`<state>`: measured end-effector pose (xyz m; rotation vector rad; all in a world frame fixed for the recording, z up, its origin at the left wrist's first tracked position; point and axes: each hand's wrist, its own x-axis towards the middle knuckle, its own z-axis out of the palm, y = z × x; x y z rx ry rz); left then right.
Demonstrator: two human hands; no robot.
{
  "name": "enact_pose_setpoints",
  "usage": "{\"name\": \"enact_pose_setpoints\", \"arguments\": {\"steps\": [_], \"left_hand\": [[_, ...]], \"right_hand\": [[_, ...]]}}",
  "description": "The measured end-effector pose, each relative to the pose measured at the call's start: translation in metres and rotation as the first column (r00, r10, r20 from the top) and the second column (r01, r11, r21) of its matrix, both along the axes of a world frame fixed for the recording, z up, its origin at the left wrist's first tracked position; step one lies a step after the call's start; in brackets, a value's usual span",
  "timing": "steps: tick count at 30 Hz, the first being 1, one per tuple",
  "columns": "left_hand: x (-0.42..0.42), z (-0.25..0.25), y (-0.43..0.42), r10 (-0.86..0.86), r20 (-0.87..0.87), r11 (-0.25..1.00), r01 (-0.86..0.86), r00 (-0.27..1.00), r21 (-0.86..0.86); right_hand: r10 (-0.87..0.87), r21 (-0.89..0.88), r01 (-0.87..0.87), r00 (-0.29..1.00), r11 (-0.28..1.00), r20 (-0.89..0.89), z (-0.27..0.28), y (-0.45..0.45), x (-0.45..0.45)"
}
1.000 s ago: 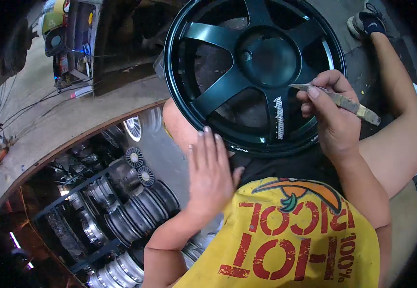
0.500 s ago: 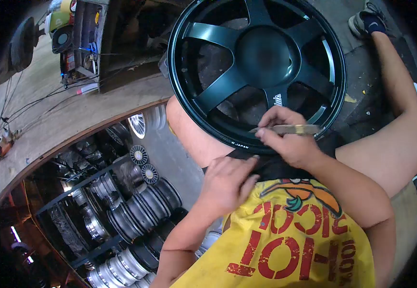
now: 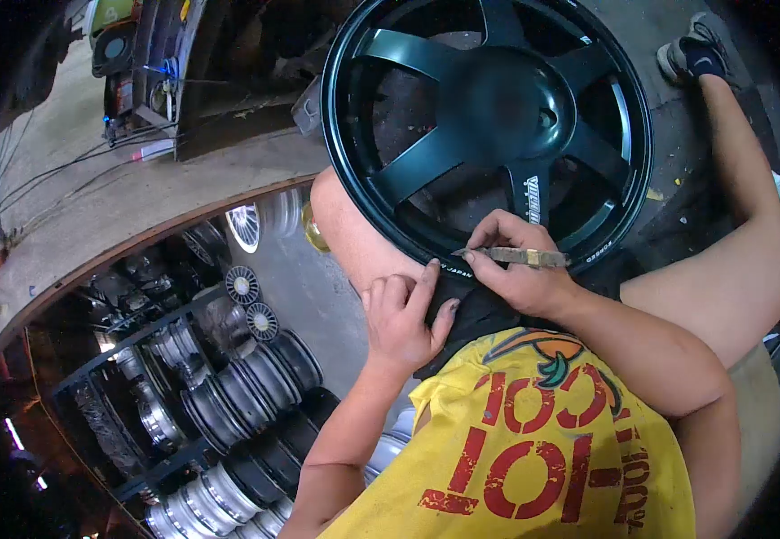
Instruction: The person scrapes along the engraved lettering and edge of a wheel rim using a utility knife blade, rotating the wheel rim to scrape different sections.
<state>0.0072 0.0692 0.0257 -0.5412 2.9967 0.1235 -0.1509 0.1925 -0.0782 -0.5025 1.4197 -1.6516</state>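
A dark green six-spoke wheel rim (image 3: pixel 408 171) rests between my legs, with white lettering on its lip and on one spoke. My right hand (image 3: pixel 520 269) pinches a craft knife (image 3: pixel 538 258) with a wrapped, worn handle. Its thin pointed tip is at the lip, by the "JAPAN" lettering (image 3: pixel 457 271). My left hand (image 3: pixel 403 314) lies open by the near edge of the rim, index finger stretched to the lip beside the lettering and thumb apart. Nothing shows in that hand.
A shelf rack (image 3: pixel 129 359) at the left holds several rims (image 3: pixel 255 386). A wooden board (image 3: pixel 75 216) with cables curves across the left. At upper left stands a dark metal cabinet (image 3: pixel 161 81). A person's shoe (image 3: pixel 695 54), my own leg's, is at upper right.
My right hand has brought the knife tip left and down to the lettering on the lip. My left hand has moved up, its index finger now at the rim. The view has shifted slightly.
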Motion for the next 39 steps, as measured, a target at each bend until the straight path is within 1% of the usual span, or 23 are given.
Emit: {"name": "enact_pose_setpoints", "arguments": {"steps": [1,3,4,5,6,8,9,11,14,15,18,22,24,27,30,37,39], "left_hand": [[-0.001,0.000,-0.001,-0.021,0.011,1.000,0.021,1.000,-0.003],[-0.003,0.001,-0.002,-0.036,0.022,0.999,0.036,0.999,-0.004],[-0.004,0.002,-0.004,-0.094,0.051,0.995,0.093,0.994,0.022],[-0.004,0.002,-0.006,-0.153,0.077,0.987,0.150,0.985,0.049],[-0.003,0.001,-0.008,-0.150,0.077,0.988,0.147,0.986,0.049],[0.004,-0.005,-0.014,-0.194,-0.046,0.975,0.198,0.980,0.097],[0.009,-0.009,-0.017,-0.193,-0.045,0.976,0.196,0.980,0.098],[0.015,-0.014,-0.020,-0.184,-0.198,0.965,0.215,0.963,0.151],[0.014,-0.015,-0.021,-0.172,-0.234,0.965,0.211,0.957,0.153],[0.014,-0.016,-0.022,-0.172,-0.234,0.965,0.211,0.957,0.154],[0.013,-0.018,-0.022,-0.162,-0.248,0.967,0.204,0.955,0.155],[0.011,-0.018,-0.022,-0.160,-0.260,0.967,0.204,0.952,0.154],[0.010,-0.017,-0.022,-0.159,-0.261,0.968,0.203,0.952,0.151],[0.009,-0.016,-0.022,-0.162,-0.254,0.968,0.204,0.953,0.147],[0.008,-0.015,-0.021,-0.156,-0.254,0.969,0.198,0.954,0.149],[0.008,-0.017,-0.021,-0.150,-0.269,0.969,0.196,0.951,0.150],[0.008,-0.017,-0.021,-0.148,-0.272,0.971,0.192,0.951,0.144]], "right_hand": [[0.006,0.000,-0.006,1.000,1.000,-0.002,-0.001,-0.002,0.001],[-0.034,-0.038,0.036,0.999,0.999,0.037,-0.004,-0.004,0.006],[-0.029,-0.037,0.030,0.999,0.999,0.037,-0.004,-0.004,0.007],[0.011,-0.003,-0.011,0.999,1.000,0.039,-0.003,-0.004,0.006],[0.049,0.031,-0.051,0.998,0.998,0.042,-0.002,-0.004,0.005],[0.061,0.032,-0.062,0.997,0.998,0.046,0.002,-0.004,0.004],[0.071,0.031,-0.072,0.996,0.997,0.050,0.002,-0.003,0.005],[0.045,0.017,-0.046,0.998,0.999,0.042,0.001,-0.003,0.008],[0.007,-0.023,-0.007,1.000,1.000,0.015,-0.005,-0.005,0.013],[-0.005,-0.048,0.005,1.000,0.999,-0.002,-0.006,-0.006,0.014],[-0.010,-0.050,0.009,1.000,0.999,-0.024,-0.006,-0.005,0.014],[-0.037,-0.090,0.035,0.999,0.995,-0.026,-0.008,-0.007,0.016],[-0.055,-0.111,0.047,0.995,0.993,-0.078,-0.008,-0.007,0.016],[-0.049,-0.120,0.040,0.996,0.992,-0.078,-0.010,-0.007,0.016],[-0.023,-0.107,0.013,0.996,0.994,-0.092,-0.010,-0.007,0.016],[-0.019,-0.127,0.005,0.994,0.992,-0.108,-0.011,-0.007,0.016],[-0.014,-0.092,0.006,0.996,0.996,-0.085,-0.010,-0.008,0.015]]}}
